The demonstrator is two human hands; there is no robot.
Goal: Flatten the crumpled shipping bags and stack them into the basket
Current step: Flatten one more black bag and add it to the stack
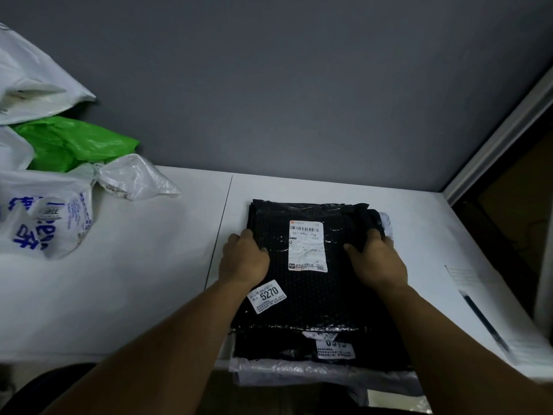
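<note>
crumpled bags [45,211] heaped at ten o'clock, not yet flattened. left hand [244,259] grips left edge of black bag [314,298], right hand [375,260] grips right edge. hands apart, likely squaring it flat atop stack [329,377] at five o'clock. basket hidden, cannot tell. pen [484,320] at four o'clock.

Beyond the grip rises a plain grey wall [299,70], dimly lit. Beneath it lies a white table [134,295], with a thin dark seam [223,217] just left of the grip (running toward the wall). Well right, a pale frame [502,139] borders a dark opening [514,205].
</note>
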